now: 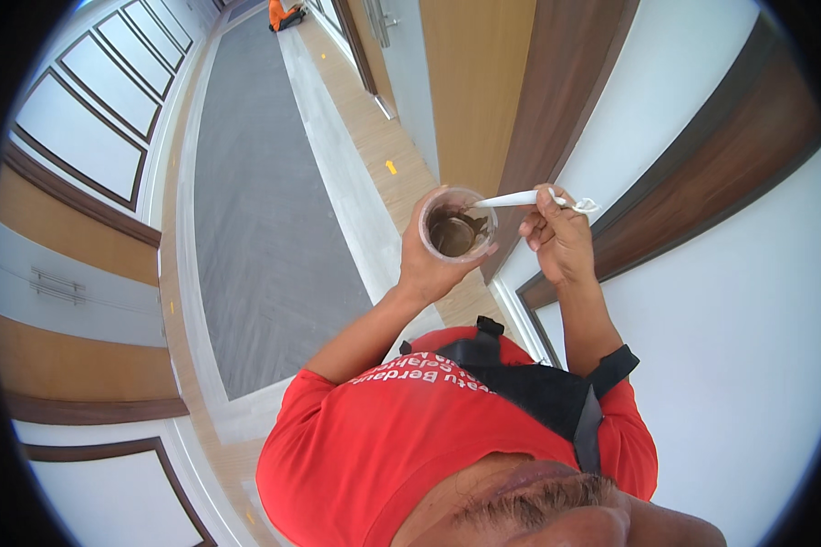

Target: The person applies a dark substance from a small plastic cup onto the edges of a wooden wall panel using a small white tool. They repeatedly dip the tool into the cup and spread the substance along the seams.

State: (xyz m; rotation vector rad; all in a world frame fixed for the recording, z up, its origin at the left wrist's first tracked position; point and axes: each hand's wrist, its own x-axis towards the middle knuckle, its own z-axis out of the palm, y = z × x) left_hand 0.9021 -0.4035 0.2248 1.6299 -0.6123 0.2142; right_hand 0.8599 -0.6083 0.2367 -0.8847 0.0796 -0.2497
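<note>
A clear plastic cup (452,239) with a brown substance in the bottom and smeared on its inner wall is gripped by my left hand (417,260). My right hand (561,237) pinches a slim white tool (509,199) whose tip reaches over the right part of the cup's rim into it; its far end has a curled shape that I cannot make out. The cup's mouth faces up toward me.
A long corridor floor (255,182) runs ahead, with yellow arrow markers (390,167) along its wood-toned border. Doors (479,82) and dark-framed white wall panels (693,346) stand close on my right. A person in orange (279,16) is low on the floor far ahead.
</note>
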